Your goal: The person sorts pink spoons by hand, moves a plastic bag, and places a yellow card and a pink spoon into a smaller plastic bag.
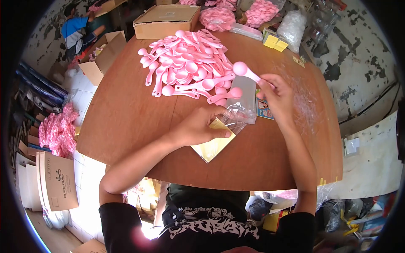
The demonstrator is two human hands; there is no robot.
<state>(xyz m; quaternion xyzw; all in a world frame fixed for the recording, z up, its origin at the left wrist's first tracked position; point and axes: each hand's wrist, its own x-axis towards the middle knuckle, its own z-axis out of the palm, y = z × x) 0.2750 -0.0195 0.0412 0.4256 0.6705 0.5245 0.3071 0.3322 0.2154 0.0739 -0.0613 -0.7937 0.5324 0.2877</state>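
My right hand [276, 93] is closed on the handle of a pink measuring spoon [240, 68], its round bowl pointing left. Between the fingers and thumb of my left hand [201, 126] is a clear plastic bag with a pale yellow card [209, 149] inside; the bag's clear end extends up and right. A stack of clear bags [245, 95] lies just beyond it. Partly behind my right hand is a small printed card [263, 107]. The large heap of pink spoons [185, 63] spreads over the table beyond my left hand.
On the brown table [126, 109], a cardboard box [166, 19] and bagged pink spoons [217, 19] stand at the back. Small yellow boxes [274, 41] sit back right, and clear plastic strips [301, 103] lie at right. Another person [78, 31] is far left.
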